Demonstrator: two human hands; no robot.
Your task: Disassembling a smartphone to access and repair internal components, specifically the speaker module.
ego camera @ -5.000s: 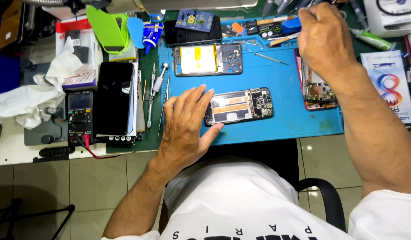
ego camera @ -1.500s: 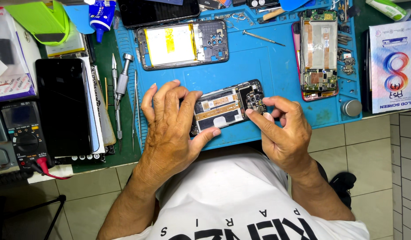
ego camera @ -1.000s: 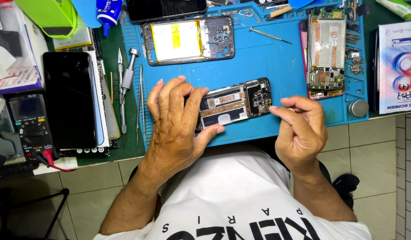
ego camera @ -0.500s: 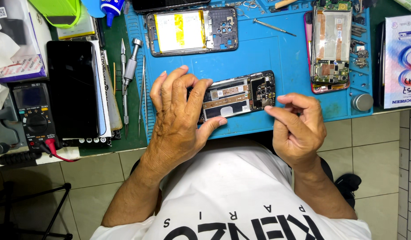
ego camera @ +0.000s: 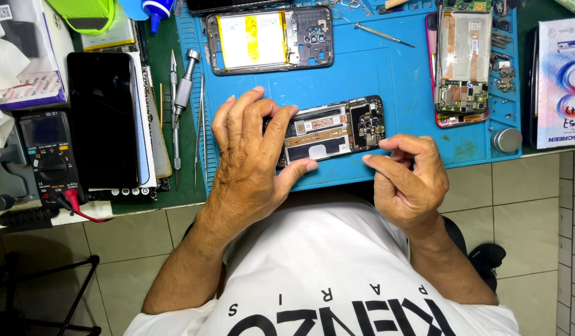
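Opened smartphone [ego camera: 334, 129], back cover off, lies on the blue repair mat [ego camera: 387, 74] near the table's near edge, roughly centred in front of the person. Long axis runs left to right, right end tipped slightly toward the far side. Circuit board and camera cluster sit at the right end; flat ribbon and shielding fill the middle.

Left hand [ego camera: 253, 162] rests over the phone's left end. Fingers are spread and curled down onto the far edge, thumb pressed along the near edge: the phone is pinned between thumb and fingers, flat on the mat.

Right hand [ego camera: 408, 177] is just off the phone's right end, on the near side, not touching it. Thumb and forefinger are pinched together, the other fingers curled in. Whether a small part sits in the pinch cannot be told.

Key relation: the phone's exposed right end lies to the left and slightly far of the right fingertips, close by. The left hand is the one in contact; the right is free.

Around it:
- second opened phone with a yellow battery [ego camera: 272, 38], far on the mat
- third stripped phone frame [ego camera: 464, 59], far right, standing lengthwise away from the person
- metal screwdriver [ego camera: 183, 87] and tweezers [ego camera: 200, 130], left of the mat
- dark phone screen [ego camera: 106, 118] and multimeter [ego camera: 48, 155], further left
- small round metal cap [ego camera: 506, 140], right
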